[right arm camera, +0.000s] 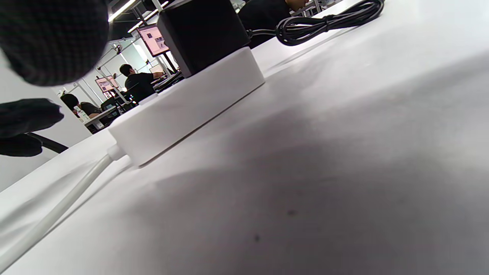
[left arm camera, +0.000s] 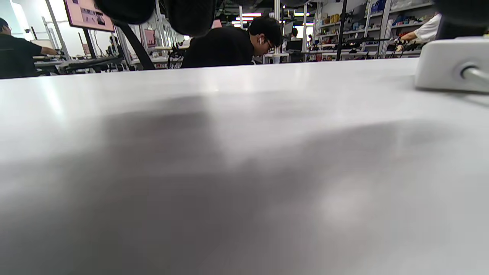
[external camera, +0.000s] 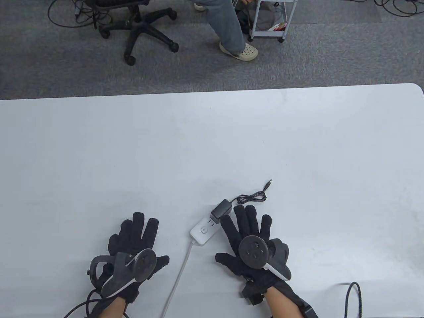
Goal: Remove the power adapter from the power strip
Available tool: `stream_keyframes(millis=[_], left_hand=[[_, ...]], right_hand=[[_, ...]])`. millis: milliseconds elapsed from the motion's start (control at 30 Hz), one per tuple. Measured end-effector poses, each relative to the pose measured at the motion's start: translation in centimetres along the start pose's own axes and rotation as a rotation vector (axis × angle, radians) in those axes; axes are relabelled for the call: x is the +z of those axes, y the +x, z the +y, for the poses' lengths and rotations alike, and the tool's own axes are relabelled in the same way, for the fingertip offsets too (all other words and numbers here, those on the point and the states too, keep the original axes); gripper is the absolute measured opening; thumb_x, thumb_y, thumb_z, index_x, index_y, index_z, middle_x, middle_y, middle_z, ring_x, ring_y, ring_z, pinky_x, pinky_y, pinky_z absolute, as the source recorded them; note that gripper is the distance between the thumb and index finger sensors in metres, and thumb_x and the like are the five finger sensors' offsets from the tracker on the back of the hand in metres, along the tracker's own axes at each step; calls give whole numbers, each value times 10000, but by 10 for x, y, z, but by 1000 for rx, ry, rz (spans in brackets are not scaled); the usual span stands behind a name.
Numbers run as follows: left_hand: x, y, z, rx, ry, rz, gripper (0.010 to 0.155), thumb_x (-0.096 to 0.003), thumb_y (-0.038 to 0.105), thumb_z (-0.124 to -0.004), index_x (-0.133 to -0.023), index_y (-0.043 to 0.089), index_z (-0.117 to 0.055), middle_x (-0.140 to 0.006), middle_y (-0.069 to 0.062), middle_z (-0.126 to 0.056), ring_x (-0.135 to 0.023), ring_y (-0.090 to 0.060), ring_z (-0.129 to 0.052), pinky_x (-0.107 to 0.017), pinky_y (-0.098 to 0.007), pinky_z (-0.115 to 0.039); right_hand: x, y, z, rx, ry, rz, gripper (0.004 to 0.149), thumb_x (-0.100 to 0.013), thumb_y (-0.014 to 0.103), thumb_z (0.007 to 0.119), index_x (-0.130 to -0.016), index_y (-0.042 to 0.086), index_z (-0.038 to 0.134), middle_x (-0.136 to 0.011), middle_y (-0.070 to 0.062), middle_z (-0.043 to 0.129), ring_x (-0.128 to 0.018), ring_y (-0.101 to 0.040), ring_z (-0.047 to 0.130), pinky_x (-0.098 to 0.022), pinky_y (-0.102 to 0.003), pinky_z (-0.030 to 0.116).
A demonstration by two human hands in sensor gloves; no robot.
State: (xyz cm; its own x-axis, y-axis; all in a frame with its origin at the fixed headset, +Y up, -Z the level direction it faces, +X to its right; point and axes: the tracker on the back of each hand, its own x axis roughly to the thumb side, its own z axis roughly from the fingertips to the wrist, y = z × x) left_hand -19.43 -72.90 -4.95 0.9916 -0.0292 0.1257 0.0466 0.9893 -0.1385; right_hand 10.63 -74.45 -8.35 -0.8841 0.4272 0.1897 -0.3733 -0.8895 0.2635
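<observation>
A white power strip (external camera: 204, 229) lies on the white table (external camera: 212, 139), its white cord (external camera: 177, 278) running to the near edge. A black power adapter (external camera: 220, 210) is plugged into its far end, with a bundled black cable (external camera: 252, 197) trailing away. My right hand (external camera: 246, 237) lies flat and spread, palm down, just right of the strip, holding nothing. My left hand (external camera: 134, 240) lies flat and spread left of the strip, apart from it. The strip (right arm camera: 191, 107) and adapter (right arm camera: 202, 32) show in the right wrist view; the strip's end (left arm camera: 452, 65) shows in the left wrist view.
The table's far edge runs across the table view; beyond it are grey carpet, an office chair (external camera: 139, 29), a person's leg (external camera: 228, 29) and a small cart (external camera: 270, 20). A black cable (external camera: 351, 294) loops at the near right edge.
</observation>
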Motion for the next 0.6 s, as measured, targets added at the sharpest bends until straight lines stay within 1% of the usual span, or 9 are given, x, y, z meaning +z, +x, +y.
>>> stream_keyframes(millis=[33, 133, 200, 333, 433, 600], left_hand=[[-1, 4, 2, -10, 12, 0, 1008, -334, 801, -647, -1151, 329, -293, -1269, -79, -309, -1081, -445, -529, -700, -574, -542], [-10, 20, 7, -2, -8, -23, 1008, -336, 804, -645, -1153, 321, -308, -1259, -84, -392, -1036, -416, -599, -698, -565, -546], [-17, 31, 11, 29, -13, -37, 1008, -340, 803, -646, -1155, 314, -310, -1252, -91, -415, -1018, -402, -619, -698, -565, -543], [-31, 59, 16, 21, -29, -87, 1013, -336, 804, -647, -1154, 300, -326, -1234, -90, -479, -994, -386, -654, -697, -563, -548], [-40, 75, 15, 35, -48, -99, 1020, -337, 804, -649, -1154, 283, -330, -1220, -88, -510, -984, -376, -667, -696, -558, -552], [-56, 100, 8, 97, -108, -101, 1014, -337, 788, -683, -1143, 258, -374, -1171, -90, -580, -941, -342, -706, -688, -545, -565]], right_hand=[[0, -1, -1, -9, 1, 1, 922, -301, 685, 747, -945, 520, 107, -1123, 61, -20, -1060, -198, -52, -712, -554, -39], [-1, 0, -1, -17, -3, 0, 922, -301, 685, 747, -946, 520, 109, -1124, 60, -19, -1060, -199, -52, -711, -555, -40], [0, 1, 0, -13, 3, -5, 921, -304, 686, 746, -946, 519, 106, -1124, 59, -20, -1059, -200, -53, -711, -555, -40], [1, 3, -3, -12, -3, -13, 923, -303, 685, 746, -946, 517, 106, -1125, 57, -18, -1059, -201, -52, -711, -555, -38], [2, 2, -4, -27, -6, -14, 924, -304, 683, 747, -947, 516, 105, -1125, 56, -16, -1059, -202, -50, -712, -555, -37], [1, -1, -2, -27, 9, -1, 925, -304, 684, 746, -944, 514, 100, -1123, 54, -17, -1057, -204, -49, -711, -555, -35]])
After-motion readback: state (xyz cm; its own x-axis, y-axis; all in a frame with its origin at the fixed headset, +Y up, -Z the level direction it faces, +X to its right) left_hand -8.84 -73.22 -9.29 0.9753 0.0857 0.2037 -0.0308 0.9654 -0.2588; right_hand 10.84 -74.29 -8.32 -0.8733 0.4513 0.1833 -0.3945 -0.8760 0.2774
